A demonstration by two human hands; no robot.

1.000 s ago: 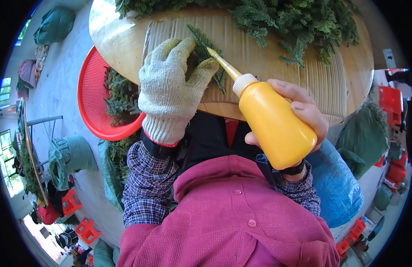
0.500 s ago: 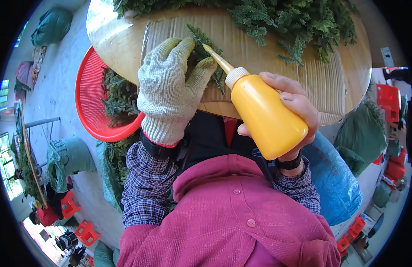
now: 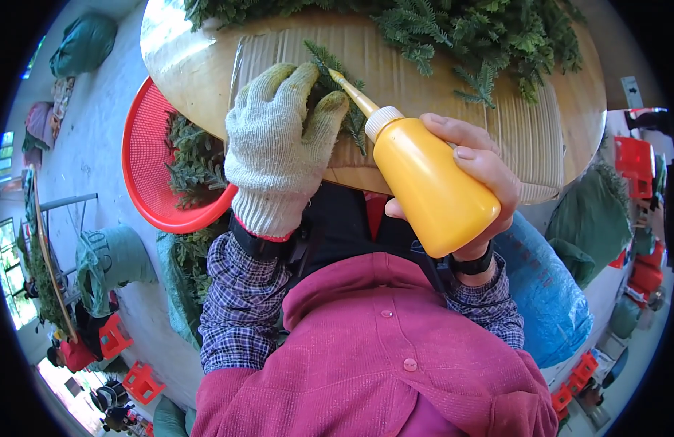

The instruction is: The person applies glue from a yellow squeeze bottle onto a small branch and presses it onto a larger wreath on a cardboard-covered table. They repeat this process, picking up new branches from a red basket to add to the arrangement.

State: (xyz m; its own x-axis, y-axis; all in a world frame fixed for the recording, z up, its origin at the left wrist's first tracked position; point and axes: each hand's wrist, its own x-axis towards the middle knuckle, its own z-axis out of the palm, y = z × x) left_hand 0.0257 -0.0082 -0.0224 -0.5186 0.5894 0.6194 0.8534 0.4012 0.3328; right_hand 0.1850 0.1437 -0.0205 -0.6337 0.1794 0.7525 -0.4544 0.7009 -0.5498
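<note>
A yellow squeeze bottle (image 3: pixel 432 186) with a white ribbed collar and a long tapered nozzle is gripped in my bare right hand (image 3: pixel 490 171). It tilts so that the nozzle points up and left. The nozzle tip meets a small green fir sprig (image 3: pixel 356 131), or lies just over it. My left hand (image 3: pixel 273 142), in a pale knitted glove stained at the fingertips, pinches this sprig between thumb and fingers. Part of the sprig is hidden behind the glove and nozzle. Beneath both hands lies a sheet of corrugated cardboard (image 3: pixel 417 80) on a round wooden table (image 3: pixel 180 80).
Fir branches (image 3: pixel 490 36) are heaped along the table's far side. At the left, a red plastic basket (image 3: pixel 136 171) holds more greenery. A blue sack (image 3: pixel 545 291) stands on the right, beside a green sack (image 3: pixel 592 218). Red stools (image 3: pixel 142 382) and a person (image 3: pixel 75 355) appear farther off.
The bottle and my right hand have shifted slightly left and up. My gloved thumb has moved a little left, while the left hand keeps its hold on the sprig.
</note>
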